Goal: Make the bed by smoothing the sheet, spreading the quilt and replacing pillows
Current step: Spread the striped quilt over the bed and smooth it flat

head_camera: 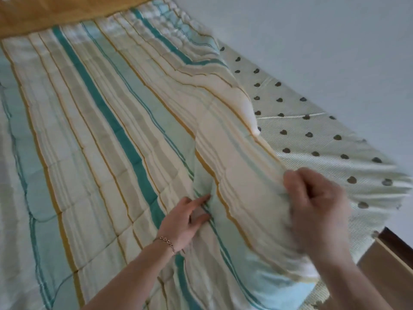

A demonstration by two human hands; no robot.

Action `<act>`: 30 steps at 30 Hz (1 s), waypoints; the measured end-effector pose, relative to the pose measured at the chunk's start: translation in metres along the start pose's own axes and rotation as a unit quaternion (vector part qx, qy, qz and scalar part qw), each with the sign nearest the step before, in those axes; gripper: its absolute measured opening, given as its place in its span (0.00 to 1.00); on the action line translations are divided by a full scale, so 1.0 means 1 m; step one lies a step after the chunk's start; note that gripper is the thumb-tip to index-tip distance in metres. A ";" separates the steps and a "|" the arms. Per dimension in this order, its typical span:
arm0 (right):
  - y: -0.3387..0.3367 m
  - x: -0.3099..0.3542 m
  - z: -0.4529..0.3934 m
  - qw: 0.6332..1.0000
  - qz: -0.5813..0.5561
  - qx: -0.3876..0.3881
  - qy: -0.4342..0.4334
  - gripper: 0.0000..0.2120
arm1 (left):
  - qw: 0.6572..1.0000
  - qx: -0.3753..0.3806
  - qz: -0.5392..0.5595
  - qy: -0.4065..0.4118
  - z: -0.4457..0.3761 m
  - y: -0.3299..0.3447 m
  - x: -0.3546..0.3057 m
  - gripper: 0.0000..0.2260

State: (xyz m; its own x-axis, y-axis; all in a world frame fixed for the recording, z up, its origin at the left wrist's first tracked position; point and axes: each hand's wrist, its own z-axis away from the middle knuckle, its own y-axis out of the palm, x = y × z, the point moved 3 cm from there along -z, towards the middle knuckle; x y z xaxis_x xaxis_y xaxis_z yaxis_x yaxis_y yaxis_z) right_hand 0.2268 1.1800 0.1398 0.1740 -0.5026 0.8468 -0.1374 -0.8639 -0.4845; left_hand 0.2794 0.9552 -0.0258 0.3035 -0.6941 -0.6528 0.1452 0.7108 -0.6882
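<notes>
head view:
quilt point(96, 121): striped in cream, teal, mustard; spread over most of the bed, long stripes run away from the camera. Right edge is bunched and folded back on itself, lifted off the sheet near the right hand.
sheet point(312, 135): pale, dotted with dark hearts; exposed along the right side of the bed, beside the wall. A few creases are seen in it.
left hand point(185, 222): laid on the quilt just left of the raised fold, fingers mostly straight with tips pressed into the fabric, nothing gripped. A bracelet point(167, 241) is worn on the wrist.
right hand point(317, 202): blurred; fingers curled, the quilt's folded edge is pinched and held up. Exact finger placement can't be told.
headboard point(44, 14): mustard-coloured band seen at the top left, met by the quilt's far end.
wall point(312, 30): plain, pale, along the right of the bed.
bed frame point(388, 260): wooden corner seen at lower right, under the sheet edge.
</notes>
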 end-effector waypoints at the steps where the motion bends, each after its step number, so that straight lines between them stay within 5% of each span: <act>1: 0.011 0.007 0.009 0.995 0.082 0.046 -0.045 0.17 | 0.999 -0.010 0.030 -0.020 -0.001 0.001 0.005 0.05; 4: 0.079 -0.008 0.044 0.893 0.328 0.280 -0.125 0.12 | 0.957 -0.129 0.225 -0.126 -0.005 -0.002 0.025 0.18; 7: 0.158 -0.063 0.096 0.788 0.406 0.440 -0.143 0.07 | 0.896 -0.199 0.320 -0.237 -0.023 -0.009 0.027 0.23; 9: 0.188 -0.103 0.125 0.765 0.400 0.491 -0.117 0.14 | 0.923 -0.152 0.266 -0.233 -0.040 -0.005 0.016 0.28; 12: 0.189 -0.124 0.132 0.810 0.257 0.522 -0.068 0.15 | 0.974 -0.066 0.140 -0.165 -0.056 0.009 -0.004 0.35; 16: 0.149 -0.115 0.099 0.830 0.050 0.552 0.065 0.16 | 0.983 -0.005 -0.058 -0.172 -0.060 0.033 -0.003 0.38; 19: 0.113 -0.134 0.055 0.878 -0.039 0.440 0.185 0.15 | 0.978 -0.007 -0.124 -0.165 -0.060 0.041 0.004 0.37; 22: 0.087 -0.203 0.014 0.931 0.118 0.271 0.212 0.14 | 0.981 -0.014 -0.121 -0.150 -0.058 0.046 0.009 0.35; 24: 0.085 -0.245 0.012 0.891 0.253 0.324 0.191 0.22 | 0.985 -0.011 -0.104 -0.140 -0.052 0.050 0.012 0.36; 27: 0.108 -0.270 0.029 0.824 0.291 0.470 0.127 0.39 | 0.990 -0.013 -0.064 -0.124 -0.041 0.057 0.015 0.33; 30: 0.124 -0.266 0.030 0.861 0.229 0.437 0.119 0.35 | 0.992 -0.034 -0.058 -0.105 -0.032 0.060 0.015 0.31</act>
State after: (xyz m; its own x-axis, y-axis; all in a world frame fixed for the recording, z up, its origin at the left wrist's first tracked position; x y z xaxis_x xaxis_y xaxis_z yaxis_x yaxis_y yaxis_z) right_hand 0.1923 1.2058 -0.1523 0.0778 -0.8660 0.4939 0.6671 -0.3229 -0.6713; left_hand 0.2626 0.9842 -0.0870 0.4788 -0.7271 -0.4919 0.1292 0.6126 -0.7798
